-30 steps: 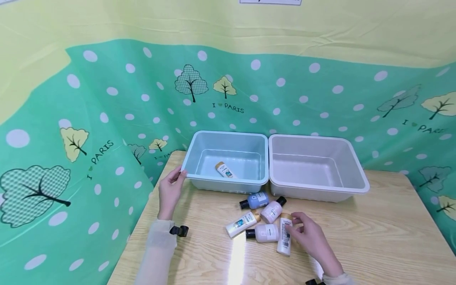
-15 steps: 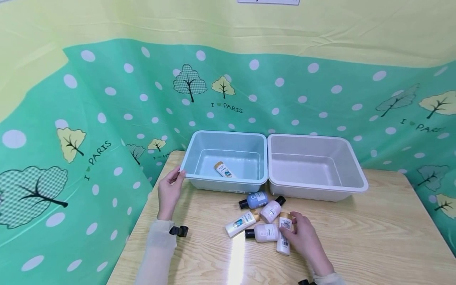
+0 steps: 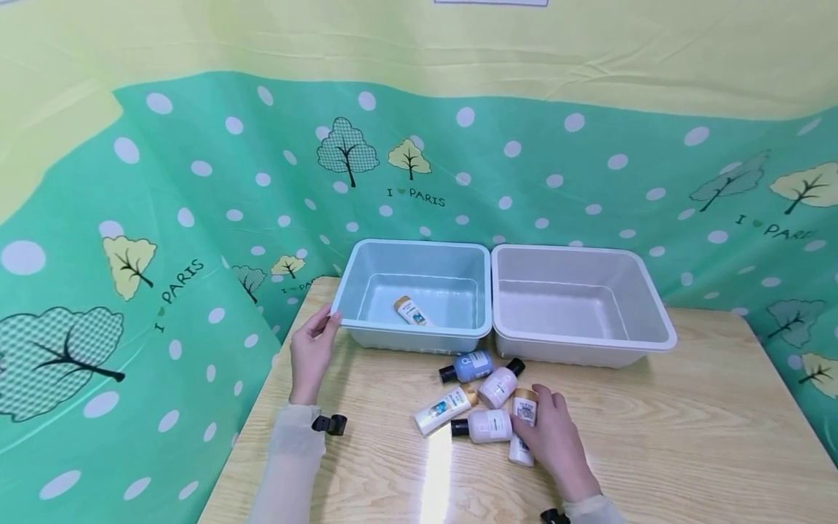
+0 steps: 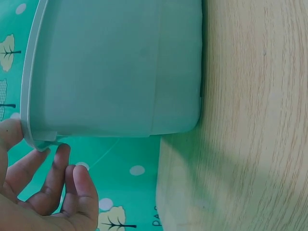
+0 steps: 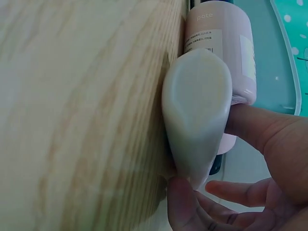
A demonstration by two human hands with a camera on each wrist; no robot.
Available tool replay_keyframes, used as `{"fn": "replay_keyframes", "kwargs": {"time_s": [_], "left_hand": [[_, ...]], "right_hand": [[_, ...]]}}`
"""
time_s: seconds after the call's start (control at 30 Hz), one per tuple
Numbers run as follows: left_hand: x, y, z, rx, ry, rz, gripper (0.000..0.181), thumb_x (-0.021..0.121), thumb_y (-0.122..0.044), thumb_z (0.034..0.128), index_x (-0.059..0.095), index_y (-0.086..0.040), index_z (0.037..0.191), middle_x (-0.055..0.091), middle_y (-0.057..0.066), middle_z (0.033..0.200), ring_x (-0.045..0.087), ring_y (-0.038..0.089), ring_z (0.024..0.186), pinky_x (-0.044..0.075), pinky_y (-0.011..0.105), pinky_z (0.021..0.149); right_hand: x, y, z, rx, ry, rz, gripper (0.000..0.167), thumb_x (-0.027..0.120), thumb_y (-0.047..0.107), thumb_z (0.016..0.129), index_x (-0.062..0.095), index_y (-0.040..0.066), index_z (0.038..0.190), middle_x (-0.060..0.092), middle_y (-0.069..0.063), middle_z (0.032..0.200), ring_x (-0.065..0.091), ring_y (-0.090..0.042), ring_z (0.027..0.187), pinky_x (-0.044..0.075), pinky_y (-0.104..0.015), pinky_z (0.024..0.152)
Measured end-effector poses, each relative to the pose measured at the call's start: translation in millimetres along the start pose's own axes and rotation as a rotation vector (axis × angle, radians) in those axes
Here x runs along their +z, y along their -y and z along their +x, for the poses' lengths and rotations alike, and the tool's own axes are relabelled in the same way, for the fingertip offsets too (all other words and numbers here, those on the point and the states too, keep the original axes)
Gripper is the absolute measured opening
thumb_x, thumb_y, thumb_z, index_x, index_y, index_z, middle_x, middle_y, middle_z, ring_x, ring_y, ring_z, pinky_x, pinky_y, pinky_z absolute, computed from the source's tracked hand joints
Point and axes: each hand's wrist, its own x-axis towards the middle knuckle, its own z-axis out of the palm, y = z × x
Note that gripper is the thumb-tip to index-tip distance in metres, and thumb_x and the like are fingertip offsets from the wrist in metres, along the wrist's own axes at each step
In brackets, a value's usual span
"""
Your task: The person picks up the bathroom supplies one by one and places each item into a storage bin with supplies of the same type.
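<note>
My left hand [image 3: 310, 360] pinches the front left corner of the light blue plastic bin [image 3: 419, 332], thumb on the rim and fingers beneath it. In that bin lies a white bottle with a gold cap. My right hand [image 3: 555, 442] grips a white shampoo-style bottle [image 5: 197, 106] with a gold cap, lying on the table, thumb on one side and fingers on the other. Next to it lie a pale pink bottle [image 3: 489, 426] with a black cap, a second pink bottle [image 3: 497, 387], a white gold-capped bottle [image 3: 442, 411] and a blue bottle [image 3: 473, 366].
A grey-lilac bin [image 3: 585, 346] stands right of the blue one, their sides touching. Both are near the back of the wooden table [image 3: 707, 422]. A green patterned cloth [image 3: 537, 175] hangs behind and at the left.
My right hand has moved slightly left over the white bottle and closed its thumb and fingers on it. The left hand has stayed at the blue bin's corner.
</note>
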Motion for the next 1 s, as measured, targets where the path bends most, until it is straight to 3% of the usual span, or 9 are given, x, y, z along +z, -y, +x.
{"fn": "replay_keyframes", "kwargs": {"time_s": [0.2,0.6,0.93,1.0], "left_hand": [[-1.0,-0.4,-0.1,0.005,0.001,0.001,0.051,0.067,-0.051,0.0938,0.067,-0.018,0.133,0.066,0.003,0.127,0.060,0.016,0.108,0.050,0.021,0.078],[-1.3,0.1,0.2,0.008,-0.005,-0.008,0.052,0.067,-0.050,0.0938,0.067,-0.017,0.133,0.067,0.003,0.126,0.061,0.015,0.107,0.050,0.019,0.078],[-1.6,-1.0,-0.6,0.004,-0.002,-0.003,0.052,0.067,-0.050,0.0940,0.066,-0.017,0.133,0.067,0.003,0.127,0.061,0.016,0.108,0.050,0.019,0.078],[-1.7,-1.4,-0.6,0.002,-0.003,0.003,0.052,0.067,-0.050,0.0941,0.066,-0.016,0.134,0.066,0.003,0.128,0.061,0.017,0.109,0.050,0.019,0.077]], "right_hand": [[-1.1,-0.9,0.0,0.014,0.010,-0.014,0.072,0.079,0.024,0.083,0.045,-0.005,0.139,0.049,-0.033,0.125,0.060,-0.044,0.097,0.051,-0.059,0.080],[-6.2,5.1,-0.6,-0.008,0.027,-0.103,0.078,0.083,0.026,0.081,0.043,-0.004,0.141,0.052,-0.031,0.122,0.064,-0.043,0.090,0.053,-0.056,0.068],[-7.3,2.3,2.4,0.000,0.041,-0.095,0.077,0.083,0.022,0.077,0.044,-0.005,0.138,0.055,-0.030,0.119,0.063,-0.042,0.089,0.053,-0.055,0.067],[-8.1,1.3,2.6,0.000,0.052,-0.074,0.076,0.082,0.022,0.077,0.044,-0.005,0.138,0.056,-0.029,0.120,0.063,-0.042,0.093,0.053,-0.055,0.071]]}}
